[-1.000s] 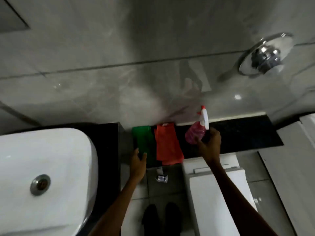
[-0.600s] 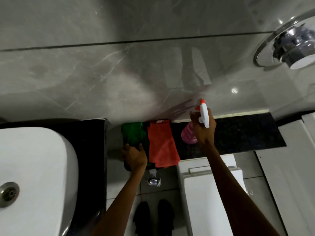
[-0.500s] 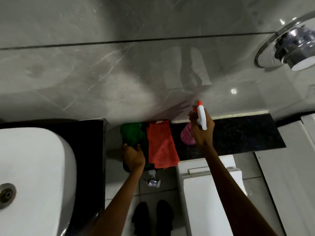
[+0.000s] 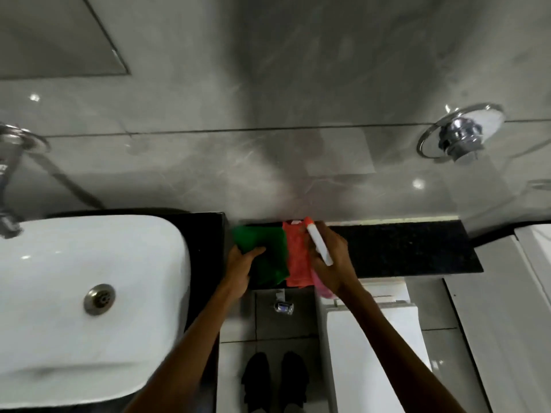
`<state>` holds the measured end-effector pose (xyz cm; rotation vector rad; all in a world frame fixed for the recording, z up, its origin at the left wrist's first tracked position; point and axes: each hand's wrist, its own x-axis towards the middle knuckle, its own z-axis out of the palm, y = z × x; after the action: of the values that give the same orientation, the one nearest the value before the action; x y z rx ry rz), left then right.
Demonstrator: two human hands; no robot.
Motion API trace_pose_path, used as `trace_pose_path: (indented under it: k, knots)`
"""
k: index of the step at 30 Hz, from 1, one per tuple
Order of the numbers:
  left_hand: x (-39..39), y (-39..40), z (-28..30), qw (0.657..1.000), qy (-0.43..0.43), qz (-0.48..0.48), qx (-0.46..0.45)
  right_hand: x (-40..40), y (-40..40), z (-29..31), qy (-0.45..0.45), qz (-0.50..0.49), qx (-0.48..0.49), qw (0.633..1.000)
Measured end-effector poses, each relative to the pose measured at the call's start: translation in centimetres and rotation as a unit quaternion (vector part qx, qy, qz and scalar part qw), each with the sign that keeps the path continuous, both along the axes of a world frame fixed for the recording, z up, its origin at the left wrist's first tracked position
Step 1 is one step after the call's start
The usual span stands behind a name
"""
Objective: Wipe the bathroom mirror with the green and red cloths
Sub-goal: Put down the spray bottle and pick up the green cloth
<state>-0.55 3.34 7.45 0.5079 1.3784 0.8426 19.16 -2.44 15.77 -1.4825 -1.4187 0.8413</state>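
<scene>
Left hand (image 4: 238, 268) pinches soft green cloth (image 4: 265, 257) on speckled black ledge (image 4: 402, 248); right hand (image 4: 331, 263) grips pink spray bottle (image 4: 319, 245) over fuzzy red cloth (image 4: 298, 260).

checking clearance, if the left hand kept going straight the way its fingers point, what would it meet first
The left hand already lies on the green cloth, fingers pointing toward the wall. Straight on, it would slide over more cloth, then probably meet the grey wall behind the ledge, though depth is unclear.
</scene>
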Motion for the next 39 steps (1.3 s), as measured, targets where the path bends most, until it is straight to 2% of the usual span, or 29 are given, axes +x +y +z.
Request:
trace_pose_path:
  k: [2, 6, 11, 13, 17, 20, 24, 32, 35, 39]
  knots:
    - [-1.4, -0.6, 4.0, 0.998, -0.049, -0.023, 0.037, -2.2, -1.3, 1.7, 0.026, 0.011, -0.047, 0.998]
    - [-4.0, -1.0, 11.8, 0.99, -0.074, -0.06, 0.105, -6.2, -2.9, 4.7, 0.07, 0.043, -0.071, 0.994]
    - [-5.9, -0.5, 16.4, 0.984, -0.066, -0.078, 0.144, -9.6, -2.8, 7.4, 0.088, 0.013, -0.108, 0.99]
    - [-6.2, -0.3, 17.3, 0.983, -0.067, -0.076, 0.153, -9.9, -2.5, 7.8, 0.081, -0.003, -0.09, 0.993]
    - [-6.5, -0.1, 18.0, 0.982, -0.078, -0.07, 0.155, -9.8, -2.3, 7.8, 0.086, 0.008, -0.144, 0.986]
    - [-6.2, -0.1, 17.9, 0.982, -0.078, -0.072, 0.154, -9.1, -2.0, 6.9, 0.053, 0.011, -0.094, 0.994]
    - [-5.3, -0.5, 16.9, 0.983, -0.073, -0.078, 0.147, -8.3, -2.1, 6.6, 0.062, 0.017, -0.115, 0.991]
    - [-2.3, -1.4, 14.1, 0.987, -0.064, -0.092, 0.117, -5.0, -3.6, 2.7, 0.047, 0.008, -0.064, 0.997]
    - [-1.0, -1.5, 12.8, 0.988, -0.075, -0.088, 0.105, -0.8, -3.4, 0.1, 0.045, -0.033, -0.082, 0.995]
    - [-0.1, -1.7, 11.1, 0.989, -0.081, -0.09, 0.087, 4.8, -1.0, -3.0, 0.036, -0.141, -0.108, 0.983]
